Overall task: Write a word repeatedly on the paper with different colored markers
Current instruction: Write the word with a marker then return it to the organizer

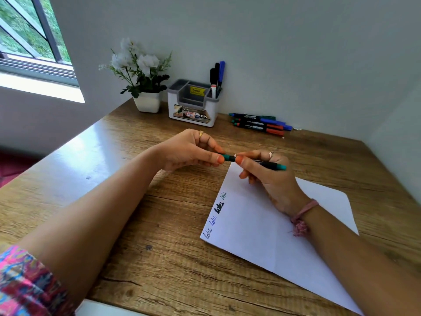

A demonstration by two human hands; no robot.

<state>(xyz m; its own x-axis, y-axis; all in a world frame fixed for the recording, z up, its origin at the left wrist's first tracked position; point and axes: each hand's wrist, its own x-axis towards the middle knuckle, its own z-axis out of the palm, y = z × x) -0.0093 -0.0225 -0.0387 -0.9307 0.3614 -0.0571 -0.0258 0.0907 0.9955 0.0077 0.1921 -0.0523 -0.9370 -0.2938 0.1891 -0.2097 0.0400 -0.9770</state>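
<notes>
The organizer (193, 103) is set at the counter's (141, 224) back edge; a plant (145, 87) is placed left of it, loose markers (259, 124) right, the paper (273, 236) in front.

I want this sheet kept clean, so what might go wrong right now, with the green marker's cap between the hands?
1. The left hand pinches the cap while the right hand grips the green marker above the paper; a slip may streak it.
2. The right wrist rests on the sheet, near the written words, and might smear fresh ink.
</notes>
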